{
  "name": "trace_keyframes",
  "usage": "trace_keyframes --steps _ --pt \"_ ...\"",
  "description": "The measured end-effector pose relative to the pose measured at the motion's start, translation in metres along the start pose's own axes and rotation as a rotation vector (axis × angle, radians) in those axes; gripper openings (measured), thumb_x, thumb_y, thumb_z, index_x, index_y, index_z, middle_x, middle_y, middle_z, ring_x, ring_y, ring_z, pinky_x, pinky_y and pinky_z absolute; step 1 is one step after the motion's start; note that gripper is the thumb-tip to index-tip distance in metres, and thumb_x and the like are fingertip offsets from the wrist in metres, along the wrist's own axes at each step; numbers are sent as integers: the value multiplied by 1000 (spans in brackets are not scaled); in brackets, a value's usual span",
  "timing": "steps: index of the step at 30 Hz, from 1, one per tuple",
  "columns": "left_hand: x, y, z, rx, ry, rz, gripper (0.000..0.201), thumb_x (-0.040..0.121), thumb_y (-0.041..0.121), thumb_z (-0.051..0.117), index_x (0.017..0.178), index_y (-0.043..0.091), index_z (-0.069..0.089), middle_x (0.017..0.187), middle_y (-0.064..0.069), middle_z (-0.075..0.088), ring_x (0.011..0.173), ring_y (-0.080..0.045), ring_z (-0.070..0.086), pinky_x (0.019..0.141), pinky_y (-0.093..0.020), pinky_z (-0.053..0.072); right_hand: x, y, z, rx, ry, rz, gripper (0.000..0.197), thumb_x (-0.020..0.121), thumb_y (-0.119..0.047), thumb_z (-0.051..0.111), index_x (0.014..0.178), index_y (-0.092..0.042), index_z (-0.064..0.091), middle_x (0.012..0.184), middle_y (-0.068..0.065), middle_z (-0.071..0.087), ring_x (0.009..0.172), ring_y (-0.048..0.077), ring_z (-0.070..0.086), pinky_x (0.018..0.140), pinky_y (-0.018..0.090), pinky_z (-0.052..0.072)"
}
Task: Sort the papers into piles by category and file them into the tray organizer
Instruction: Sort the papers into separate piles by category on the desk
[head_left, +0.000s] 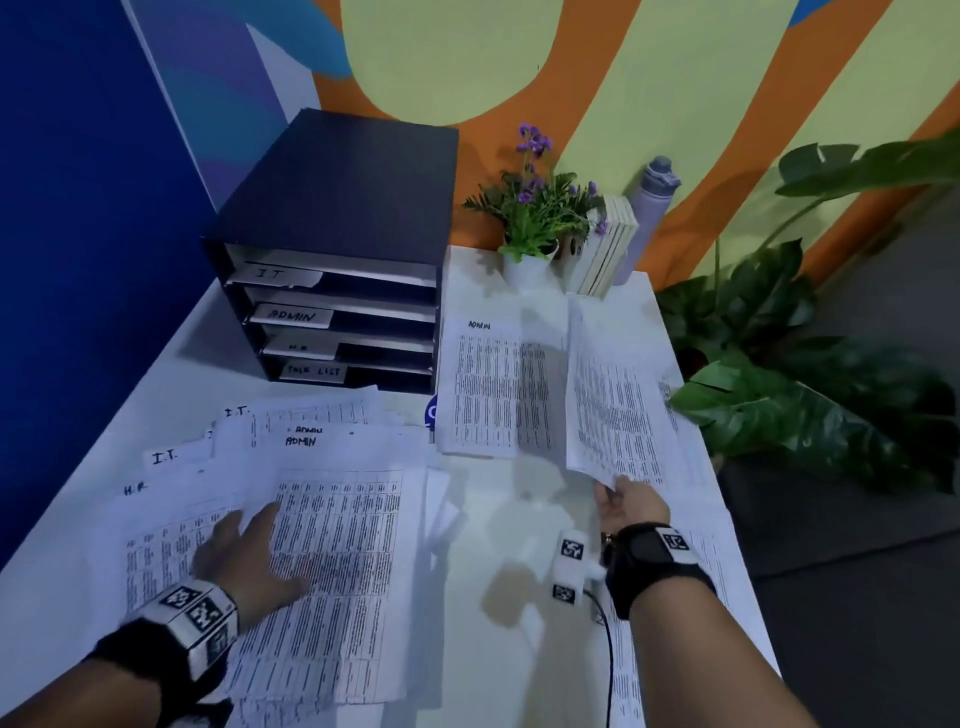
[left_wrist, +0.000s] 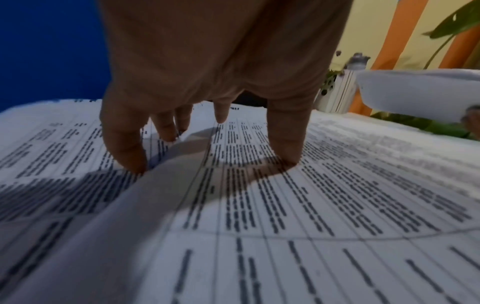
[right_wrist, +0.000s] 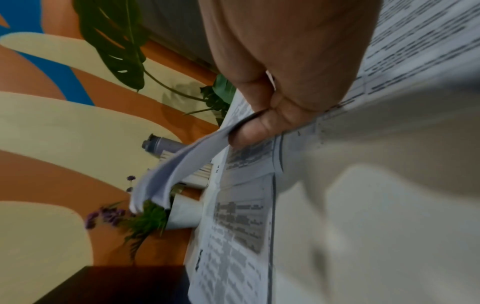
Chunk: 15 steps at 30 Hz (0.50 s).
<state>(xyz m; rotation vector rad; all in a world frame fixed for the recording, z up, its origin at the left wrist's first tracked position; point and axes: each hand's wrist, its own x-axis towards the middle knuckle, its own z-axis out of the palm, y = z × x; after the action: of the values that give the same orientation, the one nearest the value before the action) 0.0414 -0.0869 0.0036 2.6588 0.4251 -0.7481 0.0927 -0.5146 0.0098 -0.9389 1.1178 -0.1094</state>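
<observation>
Head view. We see the tray organizer (head_left: 332, 249), dark, at the far left of the white table (head_left: 483, 545), its open front facing us. Four slot tags read, top to bottom, "I.T", "ADMIN", "H.R" (faint), "TASK LIST". The loose spread of papers (head_left: 332, 519) lies near left; handwritten headings read "I.T." twice, "H.R", "ADMIN" twice. Our left hand (head_left: 244, 556) lies flat on it, fingers straight and spread, pointing away. To the right of the organizer, the ADMIN pile (head_left: 483, 384) lies flat, long axis running near to far, heading at the far end. Our right hand (head_left: 626, 506) pinches the near edge of a lifted sheet (head_left: 613, 395), which stands tilted just right of that pile, long axis also near to far. Far right: flower pot (head_left: 527, 265), books (head_left: 608, 249), bottle (head_left: 652, 202).

Left wrist view. The left hand's fingertips (left_wrist: 285, 152) press printed tables; the text is too blurred to read.

Right wrist view. Thumb and fingers of the right hand (right_wrist: 262, 125) are closed on the lifted sheet's edge; the sheet droops away toward the flowers. Print unreadable.
</observation>
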Motion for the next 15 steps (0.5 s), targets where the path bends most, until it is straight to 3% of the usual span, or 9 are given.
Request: trace_keyframes --steps 2,3,5,8,9,10,11,13,15 --pt "1 -3 5 44 6 1 118 63 68 73 153 31 6 160 -10 2 146 -33 14 117 -41 24 11 -10 3 -37 54 33 12 98 -1 41 90 -7 48 43 2 62 45 15 65 43 22 51" --pt "2 -5 7 44 13 1 119 61 69 73 153 32 6 160 -10 2 146 -34 14 117 -42 25 15 -14 5 7 61 48 12 96 2 42 89 -4 50 42 7 61 39 19 63 39 25 50" --pt "3 -6 8 34 19 8 122 57 70 74 152 33 8 160 -10 5 144 -35 17 116 -45 27 18 -22 8 14 99 41 11 95 4 42 93 2 52 52 17 62 34 23 60 32 26 47" --pt "2 -7 7 52 22 16 123 57 68 76 152 34 6 160 -10 4 145 -34 16 116 -44 25 21 -30 5 -11 115 -3 11 95 2 44 102 1 51 65 18 64 39 23 59 36 25 47" --pt "1 -7 5 53 23 12 123 57 66 77 152 34 6 159 -10 4 145 -33 17 116 -43 25 22 -32 5 -23 110 -12 9 94 0 44 100 0 51 68 18 67 42 23 61 43 28 49" --pt "0 -8 4 42 29 2 123 57 64 79 152 34 7 159 -9 5 144 -33 20 115 -42 26 21 -35 5 -62 111 -27 9 95 -2 44 99 -2 52 82 18 70 54 25 65 53 32 51" --pt "0 -9 3 11 39 -2 123 56 60 82 152 33 10 158 -9 8 141 -33 25 114 -41 30 21 -37 5 -162 134 -61 13 95 -4 46 106 -2 53 103 18 67 75 28 68 67 35 52" --pt "1 -10 1 -99 68 3 121 58 44 87 153 27 14 153 -12 18 136 -31 33 109 -38 36 20 -36 7 -505 329 -144 39 92 -6 53 129 0 46 133 20 50 113 36 57 90 39 47" --pt "2 -9 -1 -212 89 -24 113 63 26 87 152 19 18 147 -17 27 132 -32 37 108 -40 36 12 -29 13 -830 455 -311 52 88 -8 58 138 -7 42 143 18 37 123 39 45 99 44 42"
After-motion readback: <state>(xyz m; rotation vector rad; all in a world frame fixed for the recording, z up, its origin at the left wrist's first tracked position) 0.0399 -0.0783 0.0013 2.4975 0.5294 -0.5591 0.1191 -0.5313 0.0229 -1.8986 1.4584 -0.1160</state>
